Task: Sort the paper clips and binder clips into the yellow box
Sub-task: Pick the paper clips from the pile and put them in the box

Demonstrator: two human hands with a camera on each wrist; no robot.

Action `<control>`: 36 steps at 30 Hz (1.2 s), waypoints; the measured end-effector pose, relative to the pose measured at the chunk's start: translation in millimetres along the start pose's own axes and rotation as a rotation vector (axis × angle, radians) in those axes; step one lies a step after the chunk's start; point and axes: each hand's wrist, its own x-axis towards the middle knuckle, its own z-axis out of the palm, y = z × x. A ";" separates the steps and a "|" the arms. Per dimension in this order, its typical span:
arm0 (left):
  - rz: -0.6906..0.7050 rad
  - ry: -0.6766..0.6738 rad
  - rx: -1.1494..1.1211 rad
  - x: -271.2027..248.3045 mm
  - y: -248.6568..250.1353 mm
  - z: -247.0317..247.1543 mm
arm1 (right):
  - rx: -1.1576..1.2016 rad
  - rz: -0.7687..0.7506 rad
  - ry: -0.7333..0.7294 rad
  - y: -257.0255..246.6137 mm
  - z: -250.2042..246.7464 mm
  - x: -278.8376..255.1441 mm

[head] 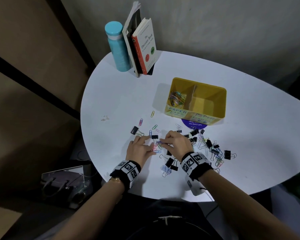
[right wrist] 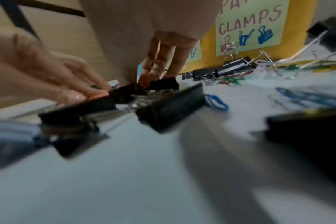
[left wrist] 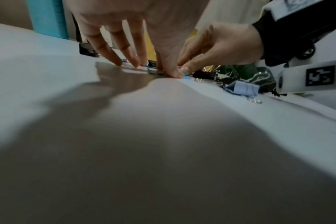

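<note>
The yellow box stands on the white table, split by a cardboard divider. Its left compartment holds coloured paper clips. Loose paper clips and black binder clips lie scattered in front of it. My left hand lies flat with its fingers spread straight, tips pressing on clips on the table. My right hand pinches a few coloured paper clips just right of the left hand's fingertips. A black binder clip stands just beyond both hands. In the right wrist view, black binder clips lie under my right hand.
A teal bottle and upright books stand at the table's far left. A purple round sticker lies before the box. A light blue binder clip sits near the table's front edge. A bag lies on the floor, left.
</note>
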 end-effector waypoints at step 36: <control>-0.040 0.305 -0.115 117.1 27.6 -61.3 | -0.303 0.238 -0.136 -12.8 -15.6 -7.4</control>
